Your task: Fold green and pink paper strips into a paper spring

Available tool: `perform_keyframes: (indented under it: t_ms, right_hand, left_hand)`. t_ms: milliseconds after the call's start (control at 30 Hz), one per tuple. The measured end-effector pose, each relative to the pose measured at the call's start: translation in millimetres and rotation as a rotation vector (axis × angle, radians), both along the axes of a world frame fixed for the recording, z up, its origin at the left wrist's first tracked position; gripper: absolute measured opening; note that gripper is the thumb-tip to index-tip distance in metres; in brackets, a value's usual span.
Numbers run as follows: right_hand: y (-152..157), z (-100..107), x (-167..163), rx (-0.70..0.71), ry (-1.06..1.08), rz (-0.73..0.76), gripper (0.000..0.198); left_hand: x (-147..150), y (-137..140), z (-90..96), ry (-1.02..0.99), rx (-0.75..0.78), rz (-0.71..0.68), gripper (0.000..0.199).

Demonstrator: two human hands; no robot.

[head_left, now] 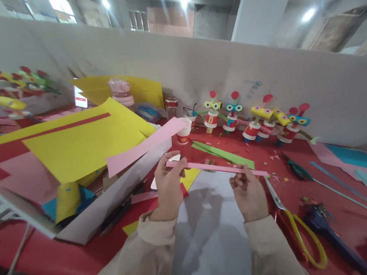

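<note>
A narrow pink paper strip [208, 167] is stretched between my two hands, above a white sheet [210, 235] on the red table. My left hand [169, 185] pinches it near its left end between thumb and fingers. Near the other end, my right hand [248, 192] grips the strip, and a short tip sticks out past the fingers. Scissors with yellow handles [304, 238] lie just right of my right hand. Behind the strip are green paper strips [222, 153] and a white paper cup [183, 131].
Several paper-cup figures [231, 121] line the back partition [195, 62]. At left, a white box [120, 190] holds yellow paper [85, 141] and pink paper. Dark-handled pliers [296, 167], a blue-handled tool [331, 235] and blue paper [357, 156] lie at right.
</note>
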State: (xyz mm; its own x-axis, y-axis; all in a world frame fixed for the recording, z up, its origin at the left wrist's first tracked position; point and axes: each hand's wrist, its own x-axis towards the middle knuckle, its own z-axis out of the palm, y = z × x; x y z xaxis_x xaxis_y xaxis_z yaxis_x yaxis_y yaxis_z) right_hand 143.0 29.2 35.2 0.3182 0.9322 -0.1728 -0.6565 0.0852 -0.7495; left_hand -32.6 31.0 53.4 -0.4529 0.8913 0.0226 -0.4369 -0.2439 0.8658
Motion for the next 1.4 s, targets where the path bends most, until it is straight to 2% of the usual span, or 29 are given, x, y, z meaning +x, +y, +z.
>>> perform_keyframes:
  t_ms: [67, 133, 200, 233, 267, 300, 367, 433, 500, 600, 800, 967, 1033, 1133, 1233, 1300, 1400]
  right_hand:
    - [0, 0, -2, 0.009, 0.012, 0.002, 0.019]
    - [-2, 0, -5, 0.009, -0.014, 0.015, 0.021]
    - [-5, 0, -7, -0.01, -0.099, 0.011, 0.022]
    - [-7, 0, -9, -0.031, -0.158, 0.007, 0.022]
    - [-10, -1, -10, -0.057, -0.217, 0.011, 0.022]
    - [-13, -2, -12, -0.081, -0.266, 0.031, 0.022]
    - [-21, -5, -15, -0.128, -0.319, 0.108, 0.023]
    - [-28, -10, -18, -0.169, -0.333, 0.19, 0.027]
    - [-33, -14, -19, -0.214, -0.349, 0.237, 0.029]
    - [-35, -20, -15, -0.236, -0.353, 0.208, 0.029]
    - [-25, -28, -1, -0.175, -0.335, -0.041, 0.027]
    - [-22, -29, 5, -0.035, -0.374, -0.387, 0.024]
    - [-26, -26, 0, 0.001, -0.481, -0.393, 0.026]
    - [-44, -20, -13, 0.039, -0.717, -0.266, 0.032]
    - [-76, -17, -19, 0.06, -0.986, -0.143, 0.038]
    - [-100, -18, -13, 0.081, -1.137, -0.121, 0.036]
    - [-130, -20, 17, 0.042, -1.373, -0.204, 0.039]
  left_hand:
    - [-5, -9, -3.9, 0.067, 0.014, 0.042, 0.035]
    - [-11, -23, -9.3, 0.221, 0.014, 0.101, 0.038]
    - [-14, -40, -13.8, 0.485, -0.005, 0.337, 0.037]
    - [-13, -50, -15.1, 0.685, 0.007, 0.473, 0.036]
    - [-10, -59, -15.8, 0.916, 0.015, 0.54, 0.038]
    - [-4, -67, -16.0, 1.13, 0.038, 0.535, 0.038]
    - [13, -78, -16.4, 1.498, 0.13, 0.206, 0.043]
    - [30, -81, -18.3, 1.663, 0.106, -0.053, 0.05]
    - [39, -79, -22.4, 1.724, 0.014, -0.193, 0.046]
    - [40, -70, -30.2, 1.742, -0.027, -0.26, 0.038]
    - [36, -58, -40.6, 1.671, -0.096, -0.282, 0.028]
    - [39, -58, -43.9, 1.761, -0.103, -0.204, 0.026]
    - [41, -57, -44.4, 1.793, -0.085, -0.211, 0.024]
    - [43, -56, -45.4, 1.815, -0.054, -0.257, 0.021]
    - [44, -56, -46.5, 1.815, -0.023, -0.248, 0.022]
    - [44, -57, -46.9, 1.812, -0.005, -0.221, 0.021]
    - [42, -58, -46.6, 1.801, -0.003, -0.193, 0.022]
